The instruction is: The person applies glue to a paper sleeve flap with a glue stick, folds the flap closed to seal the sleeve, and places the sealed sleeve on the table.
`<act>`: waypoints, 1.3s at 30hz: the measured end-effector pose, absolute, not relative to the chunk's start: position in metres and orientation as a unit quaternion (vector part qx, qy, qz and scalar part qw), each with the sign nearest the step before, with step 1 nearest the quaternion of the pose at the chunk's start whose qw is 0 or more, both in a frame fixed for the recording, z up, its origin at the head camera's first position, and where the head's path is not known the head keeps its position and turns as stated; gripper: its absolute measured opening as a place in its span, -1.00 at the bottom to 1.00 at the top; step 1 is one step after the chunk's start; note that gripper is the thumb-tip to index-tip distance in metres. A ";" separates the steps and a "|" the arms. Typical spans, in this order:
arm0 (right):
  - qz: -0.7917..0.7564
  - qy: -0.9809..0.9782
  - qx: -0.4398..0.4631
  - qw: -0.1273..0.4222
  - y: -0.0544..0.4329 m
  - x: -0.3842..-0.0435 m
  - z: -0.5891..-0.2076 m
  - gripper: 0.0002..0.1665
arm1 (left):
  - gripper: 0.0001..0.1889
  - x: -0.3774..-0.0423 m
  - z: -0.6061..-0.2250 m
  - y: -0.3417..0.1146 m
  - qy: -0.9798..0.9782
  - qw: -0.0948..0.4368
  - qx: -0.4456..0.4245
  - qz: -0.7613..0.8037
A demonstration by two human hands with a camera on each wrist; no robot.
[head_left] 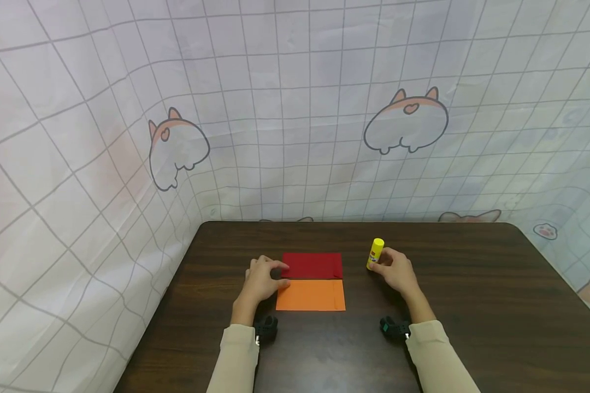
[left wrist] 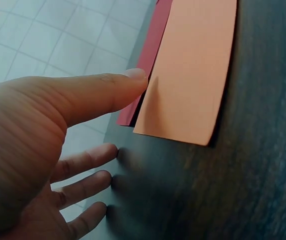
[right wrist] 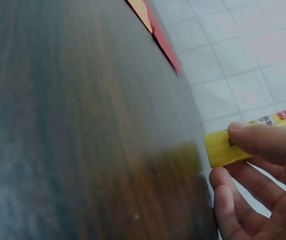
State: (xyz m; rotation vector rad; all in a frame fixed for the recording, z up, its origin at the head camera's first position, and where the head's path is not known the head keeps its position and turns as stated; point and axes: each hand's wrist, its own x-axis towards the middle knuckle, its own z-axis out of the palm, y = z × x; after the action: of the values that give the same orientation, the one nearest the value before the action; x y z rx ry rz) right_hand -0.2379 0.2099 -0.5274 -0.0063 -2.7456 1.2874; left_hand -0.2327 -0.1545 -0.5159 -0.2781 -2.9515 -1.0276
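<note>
A yellow glue stick [head_left: 375,253] stands nearly upright at the right of the table, its base pinched between the thumb and fingers of my right hand [head_left: 396,270]. In the right wrist view the glue stick [right wrist: 218,150] has its lower end close to the tabletop. Left of it lie two flat paper envelopes, a red one [head_left: 312,266] behind and an orange one [head_left: 312,296] in front, side by side. My left hand [head_left: 260,281] is at their left ends with fingers spread. Its thumb [left wrist: 118,92] reaches over the near edge of the red and orange envelopes in the left wrist view.
The dark wooden table [head_left: 324,349] has rounded far corners. A white gridded cloth [head_left: 295,136] with cartoon animal prints hangs behind it and along both sides. Dark wrist cameras [head_left: 267,328] sit under both forearms.
</note>
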 end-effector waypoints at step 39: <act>0.522 -0.852 0.012 -0.046 0.227 -0.230 -0.532 -0.44 | -0.66 -0.233 -0.522 -0.155 -0.943 0.008 -0.097 -0.317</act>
State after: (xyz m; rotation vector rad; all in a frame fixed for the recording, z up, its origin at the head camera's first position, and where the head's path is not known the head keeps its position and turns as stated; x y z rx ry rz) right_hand -0.2298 0.2268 -0.5318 0.0382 -2.7569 1.6900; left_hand -0.2329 -0.1554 -0.5218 -0.3046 -2.9483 -0.9915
